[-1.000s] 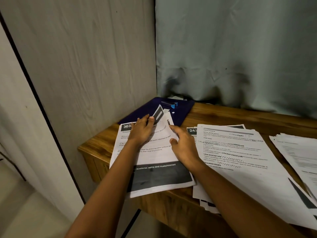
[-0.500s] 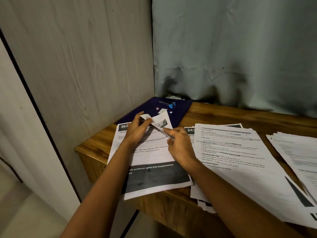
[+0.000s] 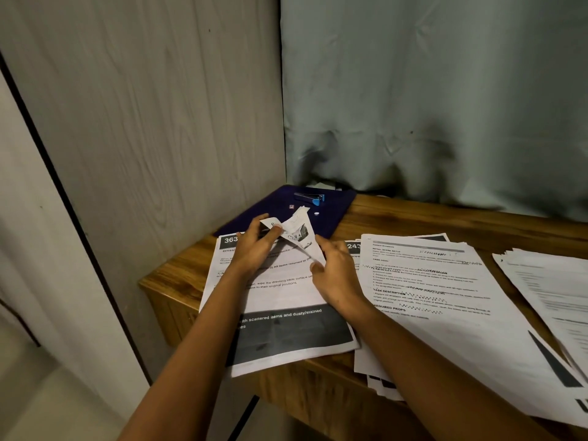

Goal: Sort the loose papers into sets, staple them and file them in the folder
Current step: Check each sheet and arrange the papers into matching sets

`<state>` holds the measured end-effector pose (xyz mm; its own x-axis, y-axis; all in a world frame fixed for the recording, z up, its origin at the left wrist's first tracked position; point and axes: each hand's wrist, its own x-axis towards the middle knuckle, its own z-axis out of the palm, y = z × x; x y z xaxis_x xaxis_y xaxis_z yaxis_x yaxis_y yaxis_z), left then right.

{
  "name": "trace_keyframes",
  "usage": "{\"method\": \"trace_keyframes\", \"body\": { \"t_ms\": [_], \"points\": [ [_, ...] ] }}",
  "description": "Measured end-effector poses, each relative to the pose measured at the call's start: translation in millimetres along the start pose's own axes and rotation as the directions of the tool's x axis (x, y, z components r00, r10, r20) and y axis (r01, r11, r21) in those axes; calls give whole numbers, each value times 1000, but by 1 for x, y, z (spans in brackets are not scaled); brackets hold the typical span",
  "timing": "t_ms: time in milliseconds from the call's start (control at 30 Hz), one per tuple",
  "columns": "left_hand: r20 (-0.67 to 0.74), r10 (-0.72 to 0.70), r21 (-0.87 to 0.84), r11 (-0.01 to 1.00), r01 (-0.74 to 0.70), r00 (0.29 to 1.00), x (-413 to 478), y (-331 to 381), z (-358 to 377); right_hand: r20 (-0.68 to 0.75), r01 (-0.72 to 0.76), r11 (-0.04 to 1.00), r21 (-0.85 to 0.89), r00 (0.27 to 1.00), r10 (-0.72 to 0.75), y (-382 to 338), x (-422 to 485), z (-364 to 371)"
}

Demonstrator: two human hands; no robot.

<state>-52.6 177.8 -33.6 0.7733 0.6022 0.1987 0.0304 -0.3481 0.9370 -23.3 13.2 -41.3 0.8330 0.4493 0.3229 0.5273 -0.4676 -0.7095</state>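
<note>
Your left hand (image 3: 254, 249) pinches the folded-up top corner of the paper set (image 3: 286, 296) at frame centre; your right hand (image 3: 339, 281) grips the same fold. Pulling apart may tear it. The set overhangs the table (image 3: 178, 270) edge and may slide off.

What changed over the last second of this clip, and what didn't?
Both the left hand and right hand kept pinching the top sheets of the 363 set and folded their upper right corner further over toward the person, exposing the printed underside. The stapler, folder and other paper piles stayed put.
</note>
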Motion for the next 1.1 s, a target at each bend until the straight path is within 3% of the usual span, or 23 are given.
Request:
{"method": "trace_keyframes", "body": {
  "t_ms": [1100],
  "points": [
    [7, 37, -11, 999, -37, 999, -6, 3, -1, -37, 98, 995, 30, 995, -97, 2, -2, 3]
  ]
}}
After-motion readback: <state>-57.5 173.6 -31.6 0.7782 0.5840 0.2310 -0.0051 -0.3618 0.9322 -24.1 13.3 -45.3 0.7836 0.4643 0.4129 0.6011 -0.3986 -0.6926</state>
